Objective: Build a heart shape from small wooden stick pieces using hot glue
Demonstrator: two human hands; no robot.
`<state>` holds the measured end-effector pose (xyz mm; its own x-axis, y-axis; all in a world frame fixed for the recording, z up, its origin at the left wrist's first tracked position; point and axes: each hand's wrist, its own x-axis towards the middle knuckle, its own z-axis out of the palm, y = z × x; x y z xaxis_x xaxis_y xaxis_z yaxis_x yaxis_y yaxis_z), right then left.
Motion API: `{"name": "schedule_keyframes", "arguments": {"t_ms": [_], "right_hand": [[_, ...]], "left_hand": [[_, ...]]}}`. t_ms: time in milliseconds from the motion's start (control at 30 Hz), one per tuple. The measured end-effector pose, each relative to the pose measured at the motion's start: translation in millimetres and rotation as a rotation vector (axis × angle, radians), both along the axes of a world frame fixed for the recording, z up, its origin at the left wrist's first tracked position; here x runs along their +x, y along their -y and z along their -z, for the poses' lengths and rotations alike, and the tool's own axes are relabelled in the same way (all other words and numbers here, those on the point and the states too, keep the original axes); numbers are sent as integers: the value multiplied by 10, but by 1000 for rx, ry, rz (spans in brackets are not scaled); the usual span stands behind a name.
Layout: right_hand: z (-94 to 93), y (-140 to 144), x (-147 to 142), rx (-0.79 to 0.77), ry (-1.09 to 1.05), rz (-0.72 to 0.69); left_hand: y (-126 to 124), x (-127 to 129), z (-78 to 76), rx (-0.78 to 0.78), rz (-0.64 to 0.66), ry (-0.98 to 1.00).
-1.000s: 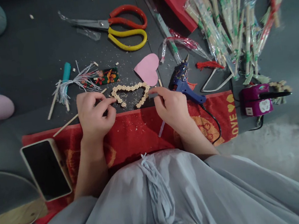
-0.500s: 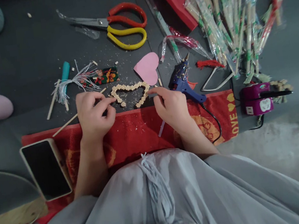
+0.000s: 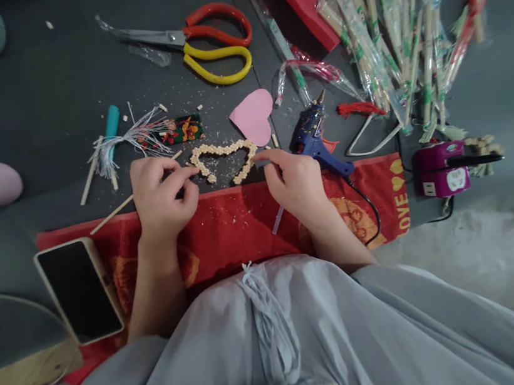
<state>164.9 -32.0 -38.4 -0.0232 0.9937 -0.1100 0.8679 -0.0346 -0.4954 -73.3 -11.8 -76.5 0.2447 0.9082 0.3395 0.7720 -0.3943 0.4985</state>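
A heart-shaped outline of small beige wooden pieces [image 3: 224, 150] lies on the dark table, with a gap at its lower tip. My left hand [image 3: 165, 195] is closed, fingers curled, its index fingertip against the outline's left side. On the opposite side, my right hand [image 3: 297, 184] is also curled, with its index fingertip at the right edge. A thin translucent stick [image 3: 278, 220] shows below my right hand; whether the hand holds it is hidden. Just above the outline is a pink paper heart [image 3: 254, 117]. A blue glue gun [image 3: 320, 146] rests beside my right hand.
Red-and-yellow scissors [image 3: 213, 43] lie farther back. Several wrapped chopsticks [image 3: 384, 43] are heaped at right, near a purple device [image 3: 442, 171]. A red towel [image 3: 237, 226] runs along the front edge under a phone [image 3: 79, 291]. White threads [image 3: 130, 143] and a thin stick [image 3: 113, 214] lie left.
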Motion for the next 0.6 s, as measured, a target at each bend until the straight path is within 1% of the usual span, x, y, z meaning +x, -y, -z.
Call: {"name": "schedule_keyframes", "arguments": {"t_ms": [167, 400, 600], "right_hand": [[-1, -4, 1, -14, -4, 6], [12, -4, 11, 6, -32, 15], [21, -10, 26, 16, -41, 16]], "left_hand": [[1, -7, 14, 29, 21, 13], [-2, -18, 63, 84, 28, 15], [-7, -26, 63, 110, 53, 25]]}}
